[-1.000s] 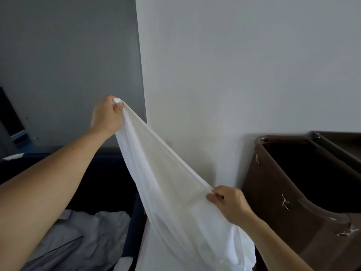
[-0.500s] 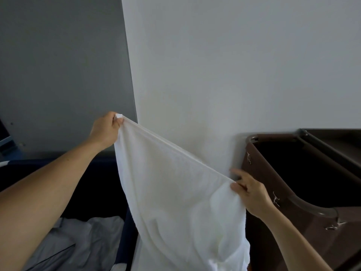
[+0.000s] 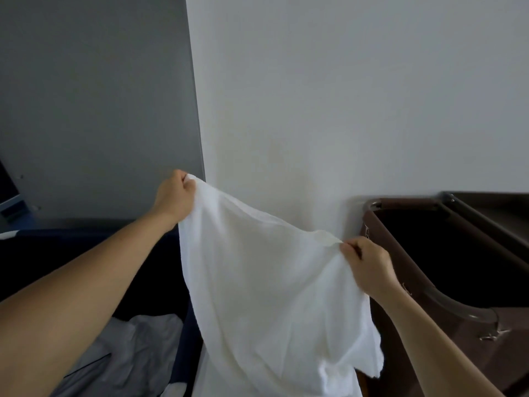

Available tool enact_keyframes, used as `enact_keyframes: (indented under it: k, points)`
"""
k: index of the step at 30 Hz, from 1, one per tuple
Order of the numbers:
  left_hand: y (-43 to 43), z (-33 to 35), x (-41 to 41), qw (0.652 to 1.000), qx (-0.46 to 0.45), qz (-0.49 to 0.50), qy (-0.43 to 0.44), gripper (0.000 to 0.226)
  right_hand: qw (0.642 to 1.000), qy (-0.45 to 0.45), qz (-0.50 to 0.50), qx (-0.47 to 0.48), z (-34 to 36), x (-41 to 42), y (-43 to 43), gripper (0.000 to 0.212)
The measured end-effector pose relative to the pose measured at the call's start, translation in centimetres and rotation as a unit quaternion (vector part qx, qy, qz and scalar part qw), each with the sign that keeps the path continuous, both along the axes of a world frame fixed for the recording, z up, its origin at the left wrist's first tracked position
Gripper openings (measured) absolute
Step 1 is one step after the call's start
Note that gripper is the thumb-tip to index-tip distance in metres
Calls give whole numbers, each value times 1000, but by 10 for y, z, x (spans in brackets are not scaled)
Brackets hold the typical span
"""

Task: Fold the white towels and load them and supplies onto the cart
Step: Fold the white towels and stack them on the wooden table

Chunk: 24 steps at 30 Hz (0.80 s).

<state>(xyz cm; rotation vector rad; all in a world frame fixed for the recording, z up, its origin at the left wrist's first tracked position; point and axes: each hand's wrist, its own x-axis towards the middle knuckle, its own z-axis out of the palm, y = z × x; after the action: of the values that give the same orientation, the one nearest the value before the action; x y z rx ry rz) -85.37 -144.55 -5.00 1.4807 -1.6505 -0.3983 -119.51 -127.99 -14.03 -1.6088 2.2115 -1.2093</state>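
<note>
white towel pinched by left hand and right hand; grey cloth in navy bin

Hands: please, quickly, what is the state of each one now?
Left hand: closed, gripping the upper corner of the white towel.
Right hand: closed, pinching the towel's top edge.

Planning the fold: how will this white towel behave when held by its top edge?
Probably floppy: the white towel hangs in soft folds from the left hand and right hand. Likely light: edge grips alone hold it up.
</note>
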Motion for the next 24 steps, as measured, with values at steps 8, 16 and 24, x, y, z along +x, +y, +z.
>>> enact_keyframes:
  k: [8,16,24]
  points:
    - [79,-31,-82,960,-64,-256,-93,33,973,141,180,10,51,89,-21,20]
    - [101,-37,-66,894,50,-398,-199,28,976,68,206,-17,36,97,-13,11]
    - [91,-36,-34,908,-24,-342,-239,27,966,82,242,28,7,85,-2,27]
